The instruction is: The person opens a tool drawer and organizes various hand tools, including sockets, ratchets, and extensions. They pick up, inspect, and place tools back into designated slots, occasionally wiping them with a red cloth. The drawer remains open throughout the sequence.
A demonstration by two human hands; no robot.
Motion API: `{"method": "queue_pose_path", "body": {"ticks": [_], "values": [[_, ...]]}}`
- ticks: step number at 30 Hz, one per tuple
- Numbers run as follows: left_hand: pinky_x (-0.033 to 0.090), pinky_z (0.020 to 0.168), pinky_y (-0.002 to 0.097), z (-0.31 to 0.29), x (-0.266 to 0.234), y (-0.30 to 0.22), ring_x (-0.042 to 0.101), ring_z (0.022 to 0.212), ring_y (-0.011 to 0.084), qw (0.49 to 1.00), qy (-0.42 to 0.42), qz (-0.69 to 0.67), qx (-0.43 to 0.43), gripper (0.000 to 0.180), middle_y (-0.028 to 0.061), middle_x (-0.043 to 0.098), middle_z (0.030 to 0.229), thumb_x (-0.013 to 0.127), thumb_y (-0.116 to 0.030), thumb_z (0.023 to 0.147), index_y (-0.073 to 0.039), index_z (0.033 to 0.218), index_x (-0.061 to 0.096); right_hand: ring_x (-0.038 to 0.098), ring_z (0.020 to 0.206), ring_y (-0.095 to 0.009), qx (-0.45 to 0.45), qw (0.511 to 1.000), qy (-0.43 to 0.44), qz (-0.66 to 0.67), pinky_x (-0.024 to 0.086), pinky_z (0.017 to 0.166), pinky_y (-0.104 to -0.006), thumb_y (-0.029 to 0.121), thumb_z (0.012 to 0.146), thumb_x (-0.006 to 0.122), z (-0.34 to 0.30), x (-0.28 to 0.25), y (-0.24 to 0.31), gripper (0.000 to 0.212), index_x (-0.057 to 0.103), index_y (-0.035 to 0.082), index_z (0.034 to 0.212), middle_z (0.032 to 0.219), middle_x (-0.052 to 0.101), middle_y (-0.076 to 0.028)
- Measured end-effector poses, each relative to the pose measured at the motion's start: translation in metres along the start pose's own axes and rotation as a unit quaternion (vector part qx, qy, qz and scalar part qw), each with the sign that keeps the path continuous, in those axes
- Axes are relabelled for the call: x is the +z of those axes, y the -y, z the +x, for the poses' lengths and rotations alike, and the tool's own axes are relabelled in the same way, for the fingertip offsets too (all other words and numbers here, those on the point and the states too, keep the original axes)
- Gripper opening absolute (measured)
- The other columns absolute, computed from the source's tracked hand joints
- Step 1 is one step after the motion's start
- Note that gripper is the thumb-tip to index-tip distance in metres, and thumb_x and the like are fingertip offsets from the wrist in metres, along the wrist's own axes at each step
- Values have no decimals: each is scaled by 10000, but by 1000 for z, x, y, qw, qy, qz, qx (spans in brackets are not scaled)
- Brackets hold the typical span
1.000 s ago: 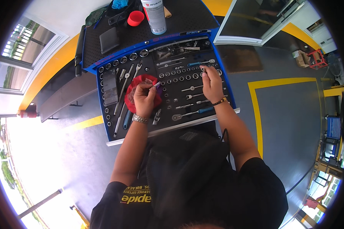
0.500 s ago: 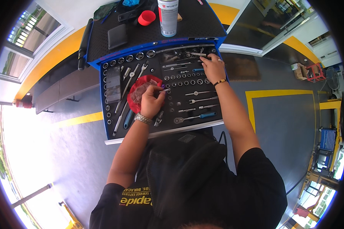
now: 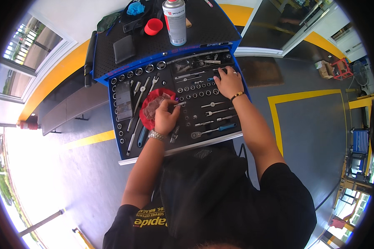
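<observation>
Left hand: fingers pinch a slim silver piece over the open tool drawer | right hand: fingers curl low at the upper blue-handled tool, grip hidden, can't tell | silver sockets in rows alongside

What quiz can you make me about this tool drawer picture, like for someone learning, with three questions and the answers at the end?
1. What is the left hand pinching?
2. Where does the tall spray can stand?
A) in the drawer
B) on the cabinet top
C) on the floor
3. True or false: the ratchet near the front right of the drawer has a red handle.

Key:
1. A small shiny metal piece.
2. B.
3. False; its handle is blue.
</observation>
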State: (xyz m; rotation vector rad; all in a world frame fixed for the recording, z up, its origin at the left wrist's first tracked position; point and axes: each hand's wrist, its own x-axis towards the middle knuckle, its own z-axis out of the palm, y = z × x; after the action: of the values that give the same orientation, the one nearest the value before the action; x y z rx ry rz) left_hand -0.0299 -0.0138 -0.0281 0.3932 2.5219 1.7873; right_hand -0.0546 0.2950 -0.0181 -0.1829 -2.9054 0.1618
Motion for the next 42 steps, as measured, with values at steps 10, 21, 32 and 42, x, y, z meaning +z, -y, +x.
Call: {"method": "queue_pose_path", "body": {"ticks": [10,21,32,42], "values": [[572,744,330,-16,11,-27,736,845,192,994,55,58,76,189,102,754,952,765,-105,900,-37,1051,675,680,935,-285,-335,904,-67,258,523,845,-411,185,851,756,-65,-32,68,314,681,77,1136,1010,698,-73],[550,696,352,-6,5,-15,706,750,241,995,-35,81,41,160,129,719,827,737,-145,902,-24,995,691,669,931,-324,-115,978,-100,140,552,793,-455,145,919,668,14,-20,-19,93,720,118,992,994,685,-93],[546,710,378,-5,2,-15,700,755,286,996,-57,61,40,140,149,707,841,730,-123,888,-18,974,695,636,1030,-277,-106,984,-86,112,529,867,-438,199,895,699,2,-5,-18,171,772,129,1033,1063,655,-57],[525,848,430,-3,-6,-21,661,978,322,972,-91,196,94,195,133,675,1078,680,-89,858,-62,1050,698,609,1134,-266,-70,995,-20,68,470,942,-466,226,925,650,-2,-7,-12,255,756,181,1153,1113,644,-57]]}}
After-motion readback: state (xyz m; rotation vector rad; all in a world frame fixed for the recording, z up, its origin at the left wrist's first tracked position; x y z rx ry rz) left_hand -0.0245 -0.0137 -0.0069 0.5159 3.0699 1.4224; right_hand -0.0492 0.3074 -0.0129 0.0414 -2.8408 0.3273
